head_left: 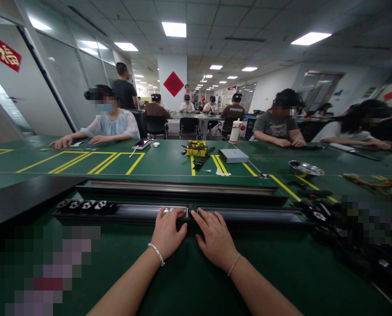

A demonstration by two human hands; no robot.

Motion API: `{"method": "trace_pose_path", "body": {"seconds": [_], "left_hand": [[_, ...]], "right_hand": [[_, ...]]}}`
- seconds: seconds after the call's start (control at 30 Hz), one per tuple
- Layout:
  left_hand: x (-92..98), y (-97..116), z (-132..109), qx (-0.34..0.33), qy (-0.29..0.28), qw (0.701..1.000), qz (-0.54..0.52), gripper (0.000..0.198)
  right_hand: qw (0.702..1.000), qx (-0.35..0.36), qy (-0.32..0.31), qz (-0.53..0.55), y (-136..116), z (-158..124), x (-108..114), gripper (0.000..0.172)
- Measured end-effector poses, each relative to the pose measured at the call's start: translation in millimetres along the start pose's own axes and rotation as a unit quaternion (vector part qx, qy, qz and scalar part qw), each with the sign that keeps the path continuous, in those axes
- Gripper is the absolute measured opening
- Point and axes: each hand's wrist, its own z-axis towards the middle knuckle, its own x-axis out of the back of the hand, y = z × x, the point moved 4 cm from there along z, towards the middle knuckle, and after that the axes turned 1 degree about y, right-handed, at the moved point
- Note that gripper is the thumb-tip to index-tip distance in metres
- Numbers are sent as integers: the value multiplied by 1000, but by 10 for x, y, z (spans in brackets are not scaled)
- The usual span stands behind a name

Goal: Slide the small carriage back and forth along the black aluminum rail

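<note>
A long black rail (pixel 258 215) with a shiny channel lies crosswise in front of me. Near its middle, a small black part (pixel 192 208) sits in the channel between my two hands. My left hand (pixel 168 232) reaches over the rail from the left, its fingers bent and fingertips at that part, thumb at the rail's near side. From the other side, my right hand (pixel 217 239) has its index fingertip against the part and its other fingers on the rail. Fingers partly hide the contact. Several black pieces with white faces (pixel 88 204) sit in the rail's left end.
Behind lies a second long rail (pixel 183 188). A dark panel (pixel 28 197) is at left, and a heap of black parts (pixel 321 215) at right. Farther back are a yellow item with black cables (pixel 197 148), a grey box (pixel 233 156) and a metal bowl (pixel 306 168). People sit across the table.
</note>
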Motion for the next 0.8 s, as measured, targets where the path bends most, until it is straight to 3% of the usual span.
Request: {"method": "trace_pose_path", "body": {"seconds": [0.8], "left_hand": [[3,18,-11,-4,-5,1000,7,27]], "right_hand": [[1000,7,-12,-5,0,-2,-5,55]]}}
